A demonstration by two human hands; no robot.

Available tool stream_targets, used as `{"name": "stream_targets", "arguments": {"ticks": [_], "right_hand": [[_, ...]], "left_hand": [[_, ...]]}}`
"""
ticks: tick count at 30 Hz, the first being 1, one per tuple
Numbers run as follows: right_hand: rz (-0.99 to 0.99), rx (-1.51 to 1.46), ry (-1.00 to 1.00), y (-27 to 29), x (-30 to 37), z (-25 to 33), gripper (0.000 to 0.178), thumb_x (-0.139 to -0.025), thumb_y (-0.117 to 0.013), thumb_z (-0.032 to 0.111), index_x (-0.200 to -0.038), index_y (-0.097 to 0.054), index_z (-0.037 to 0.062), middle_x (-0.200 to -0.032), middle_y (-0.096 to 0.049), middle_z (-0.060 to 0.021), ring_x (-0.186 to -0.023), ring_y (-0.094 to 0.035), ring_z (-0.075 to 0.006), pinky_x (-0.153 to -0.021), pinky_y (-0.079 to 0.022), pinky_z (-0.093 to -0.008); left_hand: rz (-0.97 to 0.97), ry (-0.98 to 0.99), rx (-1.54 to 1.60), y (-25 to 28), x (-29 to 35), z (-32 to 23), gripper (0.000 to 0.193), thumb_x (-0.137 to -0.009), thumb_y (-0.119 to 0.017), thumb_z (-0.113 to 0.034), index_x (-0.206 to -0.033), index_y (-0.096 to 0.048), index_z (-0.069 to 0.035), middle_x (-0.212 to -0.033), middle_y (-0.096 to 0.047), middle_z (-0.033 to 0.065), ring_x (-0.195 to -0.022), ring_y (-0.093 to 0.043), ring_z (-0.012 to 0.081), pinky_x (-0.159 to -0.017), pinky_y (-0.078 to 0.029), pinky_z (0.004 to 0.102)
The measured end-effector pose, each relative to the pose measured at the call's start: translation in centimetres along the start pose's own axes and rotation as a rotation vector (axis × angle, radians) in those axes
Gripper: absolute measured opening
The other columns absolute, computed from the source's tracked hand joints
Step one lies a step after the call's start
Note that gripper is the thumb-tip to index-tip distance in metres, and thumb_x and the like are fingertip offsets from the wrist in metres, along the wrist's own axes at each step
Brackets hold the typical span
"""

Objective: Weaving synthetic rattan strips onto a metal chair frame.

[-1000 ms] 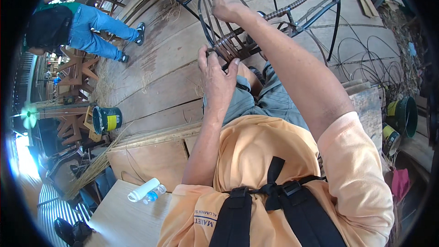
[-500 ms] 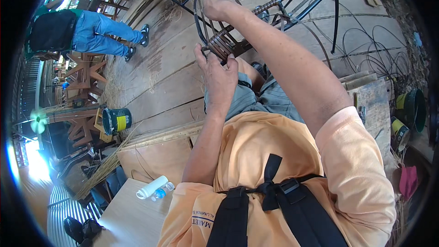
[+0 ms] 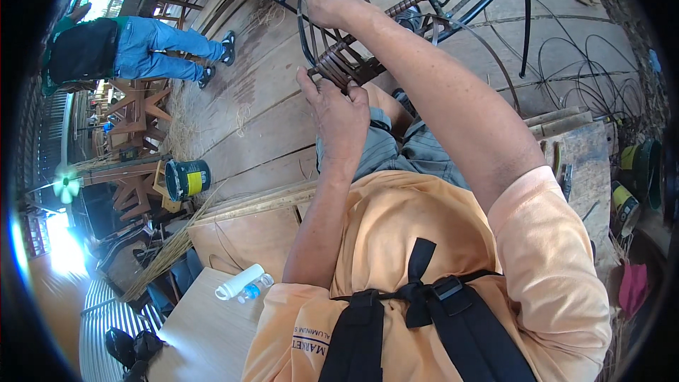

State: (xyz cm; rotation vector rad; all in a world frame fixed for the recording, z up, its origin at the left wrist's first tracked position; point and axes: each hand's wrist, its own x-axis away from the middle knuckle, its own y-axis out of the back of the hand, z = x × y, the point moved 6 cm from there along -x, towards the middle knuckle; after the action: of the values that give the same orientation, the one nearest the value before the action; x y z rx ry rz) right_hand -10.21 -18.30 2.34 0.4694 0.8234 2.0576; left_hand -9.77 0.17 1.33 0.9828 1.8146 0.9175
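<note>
Ahead of me is a dark metal furniture frame (image 3: 525, 21), with brown flat weaving strips (image 3: 339, 67) wound round one of its bars. My left hand (image 3: 338, 110) is closed on the near end of this wrapped bar, thumb and fingers pressed against the strips. Past it, my right hand (image 3: 334, 7) is closed at the frame's curved left side, where a loop of brown strip runs by the fingers. Its fingertips are partly hidden, but it appears to grip the strip. My right forearm crosses over part of the frame.
At left stands another person in blue jeans (image 3: 166, 46), near wooden stands (image 3: 131, 117). A dark bucket (image 3: 188, 179) is on the floor. A white tumbler (image 3: 239, 281) and a clear bottle (image 3: 256, 288) lie on a board. Loose dark strands (image 3: 583, 78) coil at right, near more buckets (image 3: 640, 170).
The whole view has shifted slightly. My right hand has moved a little left along the frame, and the left hand keeps its hold on the wrapped bar.
</note>
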Motion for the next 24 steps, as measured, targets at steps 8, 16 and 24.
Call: {"name": "stream_targets", "arguments": {"ticks": [8, 16, 24], "right_hand": [[-0.080, -0.011, 0.103, 0.0, 0.5, 0.1, 0.025, -0.075, -0.046, 0.005, -0.085, -0.065, -0.0066, -0.089, -0.062, -0.0260, -0.088, -0.062, -0.0367, -0.077, -0.049, -0.0420], [0.026, 0.021, 0.056, -0.2, 0.6, 0.3, 0.028, -0.080, -0.048, 0.010, -0.100, -0.064, 0.0000, -0.107, -0.061, -0.0198, -0.101, -0.059, -0.0345, -0.085, -0.047, -0.0405], [-0.030, 0.032, 0.058, -0.2, -0.3, -0.4, 0.029, -0.079, -0.045, 0.008, -0.098, -0.063, -0.0034, -0.102, -0.061, -0.0233, -0.099, -0.059, -0.0347, -0.084, -0.047, -0.0406]], "left_hand": [[0.005, -0.012, 0.030, 0.2, 0.5, -0.4, 0.028, -0.079, -0.052, -0.010, -0.095, -0.048, 0.013, -0.132, -0.019, 0.0413, -0.126, -0.024, 0.0495, -0.100, -0.030, 0.0473], [0.142, -0.030, 0.367, 0.9, -0.3, 2.1, 0.031, -0.081, -0.063, -0.019, -0.096, -0.058, 0.007, -0.135, -0.029, 0.0267, -0.111, -0.047, 0.0383, -0.090, -0.040, 0.0407], [0.140, 0.046, 0.371, -0.2, -1.3, 3.2, 0.030, -0.079, -0.067, -0.025, -0.088, -0.063, 0.003, -0.127, -0.039, 0.0249, -0.103, -0.052, 0.0366, -0.085, -0.044, 0.0383]]}}
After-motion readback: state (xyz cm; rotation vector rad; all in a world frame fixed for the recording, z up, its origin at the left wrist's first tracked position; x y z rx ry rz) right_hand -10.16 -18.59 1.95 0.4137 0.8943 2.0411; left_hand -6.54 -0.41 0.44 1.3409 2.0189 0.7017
